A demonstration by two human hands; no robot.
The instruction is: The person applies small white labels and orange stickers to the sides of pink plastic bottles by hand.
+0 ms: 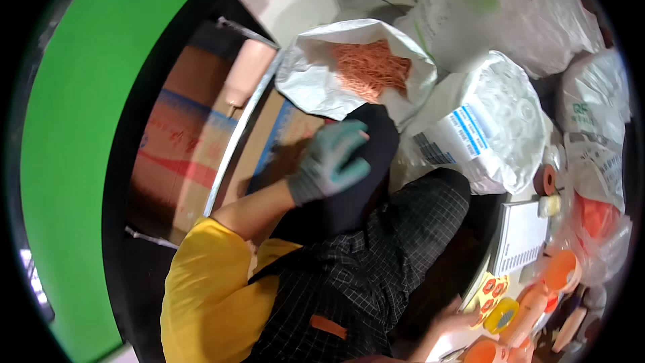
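My left hand (330,161) wears a grey glove with teal fingertips. It hovers over or rests on my dark-clad left knee, its thumb and fingers apart and nothing seen between them. Beyond it stands a white sack (306,67) holding salmon-coloured shreds (373,67). Bare and low at the right, my right hand (455,323) has its fingers stretched out beside a yellow sheet with round red stickers (489,296). A yellow roll (500,316) lies close to that hand. Part of the right hand is blurred.
Cardboard boxes (181,134) stand at the left, with a pinkish bottle (247,70) over them. Another sack (437,121) holds clear plastic pieces (514,111). A large white bag (504,13) bulges behind. On the right are a white pad (521,235) and orange containers (562,270).
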